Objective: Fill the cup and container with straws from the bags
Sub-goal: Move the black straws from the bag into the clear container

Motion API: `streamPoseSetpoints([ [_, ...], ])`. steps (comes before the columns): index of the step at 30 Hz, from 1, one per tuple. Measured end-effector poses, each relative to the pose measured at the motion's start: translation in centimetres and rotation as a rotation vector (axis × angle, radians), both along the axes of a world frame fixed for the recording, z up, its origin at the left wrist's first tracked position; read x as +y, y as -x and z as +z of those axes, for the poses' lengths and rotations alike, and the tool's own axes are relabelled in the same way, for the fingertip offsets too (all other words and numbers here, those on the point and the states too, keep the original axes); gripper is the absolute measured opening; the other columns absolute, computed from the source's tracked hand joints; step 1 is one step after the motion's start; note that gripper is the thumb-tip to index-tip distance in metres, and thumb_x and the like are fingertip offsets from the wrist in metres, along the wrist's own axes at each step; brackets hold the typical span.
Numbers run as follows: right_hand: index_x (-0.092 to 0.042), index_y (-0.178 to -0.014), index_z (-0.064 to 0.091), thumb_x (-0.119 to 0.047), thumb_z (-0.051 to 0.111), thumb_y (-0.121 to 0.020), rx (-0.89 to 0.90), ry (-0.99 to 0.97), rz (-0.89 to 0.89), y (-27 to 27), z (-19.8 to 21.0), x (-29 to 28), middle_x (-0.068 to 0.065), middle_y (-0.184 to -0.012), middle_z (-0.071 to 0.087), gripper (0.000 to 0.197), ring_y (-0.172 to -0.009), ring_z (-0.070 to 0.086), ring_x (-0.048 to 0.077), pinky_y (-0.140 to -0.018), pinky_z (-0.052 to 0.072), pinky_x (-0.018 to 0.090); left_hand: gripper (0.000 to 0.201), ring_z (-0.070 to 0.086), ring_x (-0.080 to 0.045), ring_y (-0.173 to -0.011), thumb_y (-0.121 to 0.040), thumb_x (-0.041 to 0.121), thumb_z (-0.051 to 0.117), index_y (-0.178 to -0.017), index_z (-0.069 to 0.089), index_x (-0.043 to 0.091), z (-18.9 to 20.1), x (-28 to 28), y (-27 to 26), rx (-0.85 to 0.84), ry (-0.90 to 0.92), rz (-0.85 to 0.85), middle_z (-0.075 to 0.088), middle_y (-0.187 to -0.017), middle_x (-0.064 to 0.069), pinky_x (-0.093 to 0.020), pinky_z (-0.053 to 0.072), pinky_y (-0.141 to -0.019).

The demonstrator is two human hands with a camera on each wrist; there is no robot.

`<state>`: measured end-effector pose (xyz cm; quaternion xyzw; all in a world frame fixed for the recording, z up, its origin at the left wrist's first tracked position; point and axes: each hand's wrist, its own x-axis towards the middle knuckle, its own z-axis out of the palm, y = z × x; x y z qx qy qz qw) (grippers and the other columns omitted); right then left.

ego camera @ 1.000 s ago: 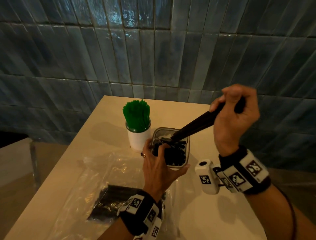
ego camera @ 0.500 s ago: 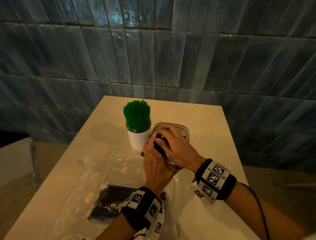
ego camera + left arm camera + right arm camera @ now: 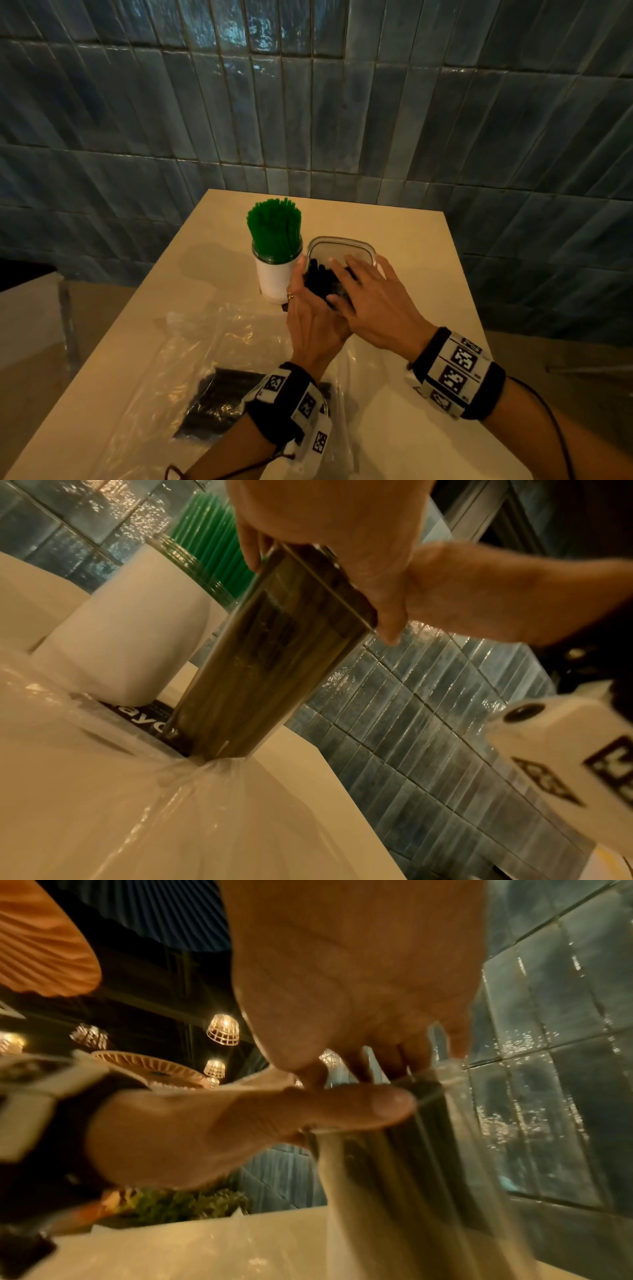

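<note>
**Straw Loading Station: Surface, Surroundings and Markings**

Where the blue-grey tiled wall (image 3: 308,113) rises behind the station, a cream table (image 3: 404,246) stands against it. Clear plastic bags (image 3: 191,346) lie across the near tabletop, one holding black straws (image 3: 212,397). A white cup (image 3: 275,281) packed with green straws (image 3: 274,233) stands just beside a clear container (image 3: 342,245) holding black straws. Right hand (image 3: 373,301): fingers extended, pressing flat on the straw tops. Left hand (image 3: 313,318): thumb and fingers wrapped around the container's near side. Both wristbands (image 3: 457,371) carry square black-and-white coded markers. Partial lettering "ayo" (image 3: 150,722) shows on a dark label at the container's base.
</note>
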<state>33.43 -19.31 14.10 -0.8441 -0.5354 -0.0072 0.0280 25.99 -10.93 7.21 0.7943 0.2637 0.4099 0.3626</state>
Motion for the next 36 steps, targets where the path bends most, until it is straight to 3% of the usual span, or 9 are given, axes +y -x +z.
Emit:
streamPoseSetpoints([
  [2, -0.024, -0.148, 0.02, -0.04, 0.022, -0.098, 0.111, -0.082, 0.032, 0.5, 1.0, 0.1, 0.007, -0.15, 0.034, 0.053, -0.133, 0.036, 0.024, -0.115, 0.016, 0.038, 0.099, 0.053, -0.023, -0.117, -0.066, 0.056, 0.063, -0.14, 0.004, 0.03, 0.1, -0.1, -0.2, 0.047, 0.034, -0.016, 0.046, -0.135, -0.008, -0.043, 0.049, -0.094],
  [5, -0.021, -0.139, 0.036, -0.023, 0.043, -0.091, 0.044, -0.11, -0.018, -0.4, 2.6, 0.1, 0.004, -0.136, 0.05, 0.048, -0.124, 0.046, 0.02, -0.113, 0.017, 0.035, 0.122, 0.045, -0.024, -0.126, -0.051, 0.062, 0.075, -0.143, 0.011, 0.013, -0.5, 0.2, -0.4, 0.096, -0.028, -0.031, 0.037, -0.142, -0.009, -0.04, 0.044, -0.102],
  [9, -0.013, -0.135, 0.037, -0.016, 0.049, -0.083, -0.031, 0.125, -0.052, -1.2, 2.9, 0.4, 0.009, -0.116, 0.063, 0.054, -0.109, 0.057, 0.027, -0.109, 0.022, 0.038, 0.125, 0.041, -0.026, -0.13, -0.048, 0.058, 0.08, -0.143, 0.018, 0.006, -0.9, 0.0, -0.3, 0.104, -0.123, -0.035, 0.031, -0.145, -0.01, -0.043, 0.043, -0.102],
  [15, -0.013, -0.121, 0.058, -0.008, 0.052, -0.088, 0.172, -0.044, -0.053, -1.8, 4.0, 0.9, 0.011, -0.109, 0.065, 0.033, -0.099, 0.058, 0.027, -0.085, 0.048, 0.034, 0.119, 0.04, -0.021, -0.128, -0.055, 0.07, 0.069, -0.142, 0.015, 0.009, -0.7, 0.0, 0.1, 0.025, -0.084, -0.016, 0.036, -0.141, -0.012, -0.041, 0.045, -0.1],
  [18, -0.018, -0.124, 0.056, -0.019, 0.044, -0.097, 0.149, -0.077, -0.032, -1.9, 3.7, 0.9, 0.003, -0.124, 0.061, 0.03, -0.11, 0.054, 0.021, -0.099, 0.034, 0.03, 0.117, 0.043, -0.024, -0.128, -0.055, 0.069, 0.07, -0.142, 0.009, 0.02, -0.8, 0.1, 0.0, 0.007, -0.072, -0.039, 0.038, -0.141, -0.013, -0.043, 0.045, -0.1],
  [24, -0.021, -0.15, 0.008, -0.049, 0.023, -0.099, 0.193, 0.047, -0.013, -1.4, 0.6, 0.7, -0.001, -0.157, 0.019, 0.061, -0.143, 0.018, 0.013, -0.116, -0.004, 0.039, 0.114, 0.044, -0.028, -0.128, -0.063, 0.057, 0.067, -0.142, -0.012, 0.037, -1.1, 1.2, -0.7, 0.01, -0.017, -0.089, 0.036, -0.143, -0.016, -0.046, 0.044, -0.1],
  [28, -0.019, -0.151, 0.001, -0.056, 0.026, -0.094, 0.212, -0.012, -0.016, -3.3, -0.4, 1.6, 0.0, -0.158, -0.009, 0.072, -0.146, -0.004, 0.015, -0.118, -0.003, 0.043, 0.108, 0.034, -0.03, -0.135, -0.067, 0.05, 0.066, -0.144, -0.008, 0.031, 0.1, 2.0, -1.4, 0.012, 0.006, -0.108, 0.024, -0.149, -0.019, -0.047, 0.037, -0.107],
  [31, -0.02, -0.15, 0.005, -0.061, 0.032, -0.091, 0.208, -0.073, -0.03, -4.7, -0.7, 2.8, 0.002, -0.159, -0.004, 0.077, -0.146, -0.001, 0.018, -0.119, 0.001, 0.044, 0.1, 0.028, -0.029, -0.138, -0.072, 0.042, 0.071, -0.145, 0.014, 0.005, 0.4, 3.4, -1.4, 0.074, -0.019, -0.071, 0.024, -0.149, -0.018, -0.043, 0.029, -0.113],
  [36, -0.022, -0.15, 0.011, -0.065, 0.037, -0.088, 0.212, -0.127, -0.101, -7.0, -0.9, 4.5, 0.001, -0.159, 0.005, 0.08, -0.145, 0.009, 0.022, -0.116, 0.01, 0.042, 0.092, 0.032, -0.025, -0.13, -0.075, 0.037, 0.075, -0.143, 0.018, 0.01, -0.2, 0.7, 1.7, 0.25, 0.133, -0.091, 0.03, -0.143, -0.01, -0.034, 0.031, -0.108],
])
